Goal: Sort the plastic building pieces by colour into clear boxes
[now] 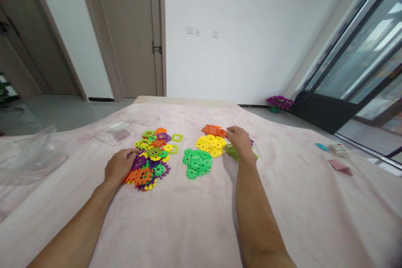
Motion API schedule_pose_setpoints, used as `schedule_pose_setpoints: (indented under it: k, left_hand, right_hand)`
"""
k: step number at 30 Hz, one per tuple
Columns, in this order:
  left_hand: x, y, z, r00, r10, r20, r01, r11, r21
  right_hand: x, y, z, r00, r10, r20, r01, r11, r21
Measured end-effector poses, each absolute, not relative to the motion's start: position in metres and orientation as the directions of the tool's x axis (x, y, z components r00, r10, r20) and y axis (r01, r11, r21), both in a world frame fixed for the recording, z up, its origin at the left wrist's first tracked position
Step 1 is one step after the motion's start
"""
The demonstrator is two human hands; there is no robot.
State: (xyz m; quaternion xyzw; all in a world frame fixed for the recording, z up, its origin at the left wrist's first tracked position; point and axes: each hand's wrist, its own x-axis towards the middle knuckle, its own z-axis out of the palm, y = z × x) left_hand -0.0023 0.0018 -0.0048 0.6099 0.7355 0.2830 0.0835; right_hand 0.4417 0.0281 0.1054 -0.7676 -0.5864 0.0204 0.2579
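A mixed heap of flat plastic gear-shaped pieces [153, 153], in orange, purple, yellow and green, lies left of centre on the cloth. My left hand [119, 166] rests against its left edge, fingers curled among the purple pieces; what they grip is hidden. Sorted by colour to the right are an orange pile [213, 130], a yellow pile [210, 145] and a green pile [197, 163]. My right hand [241, 139] is beside the orange pile with its fingers drawn together. Under it, an olive-green pile [231, 151] is partly covered, and purple pieces [251, 142] peek out behind.
A pale pink cloth [201, 217] covers the table. Clear plastic containers [34, 155] and a clear lid [116, 132] stand at left. At right lie a blue item [322, 147], a small white box [339, 150] and a pink piece [341, 167].
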Motion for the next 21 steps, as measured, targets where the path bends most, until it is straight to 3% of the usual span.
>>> schedule_pose_setpoints:
  k: [5, 9, 16, 21]
  left_hand:
    - [-0.001, 0.0, -0.003, -0.243, 0.946, 0.213, 0.849, 0.101, 0.519]
    - [0.0, 0.0, -0.002, -0.239, 0.95, 0.202, 0.849, 0.103, 0.519]
    - [-0.001, 0.001, -0.004, -0.235, 0.95, 0.207, 0.848, 0.097, 0.521]
    - [-0.003, 0.003, -0.006, -0.227, 0.951, 0.209, 0.856, 0.093, 0.508]
  right_hand:
    - [0.356, 0.033, 0.089, -0.121, 0.955, 0.272, 0.905, 0.219, -0.364]
    - [0.307, 0.022, 0.069, -0.319, 0.919, 0.232, 0.904, 0.369, -0.218]
    - [0.281, 0.012, 0.047, -0.412, 0.893, 0.178, 0.902, 0.428, -0.057]
    - [0.273, 0.012, 0.044, -0.434, 0.881, 0.188, 0.895, 0.445, -0.019]
